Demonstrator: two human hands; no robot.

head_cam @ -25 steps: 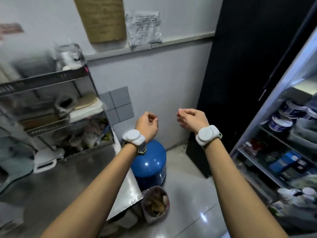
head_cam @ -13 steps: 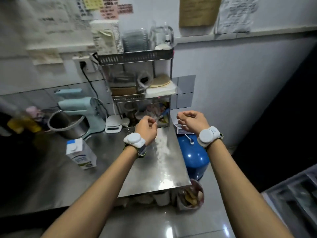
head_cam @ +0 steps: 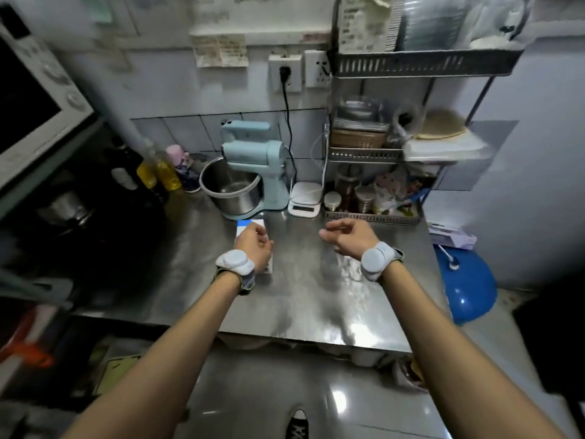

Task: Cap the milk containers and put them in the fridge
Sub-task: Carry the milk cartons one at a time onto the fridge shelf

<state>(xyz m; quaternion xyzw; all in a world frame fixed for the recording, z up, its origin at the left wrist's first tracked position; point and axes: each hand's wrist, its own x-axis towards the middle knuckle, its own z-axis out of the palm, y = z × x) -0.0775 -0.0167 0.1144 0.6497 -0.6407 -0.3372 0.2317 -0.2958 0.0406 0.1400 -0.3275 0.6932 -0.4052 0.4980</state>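
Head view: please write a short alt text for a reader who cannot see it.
A person's left hand reaches over a milk carton on a steel counter; the right hand hovers open beside it. Behind stand a stand mixer, a scale and a rack.

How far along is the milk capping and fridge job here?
One milk carton stands on the steel counter, so it isn't in the fridge. The left hand is over it; grip and cap are hidden. The right hand is empty. No fridge in view.
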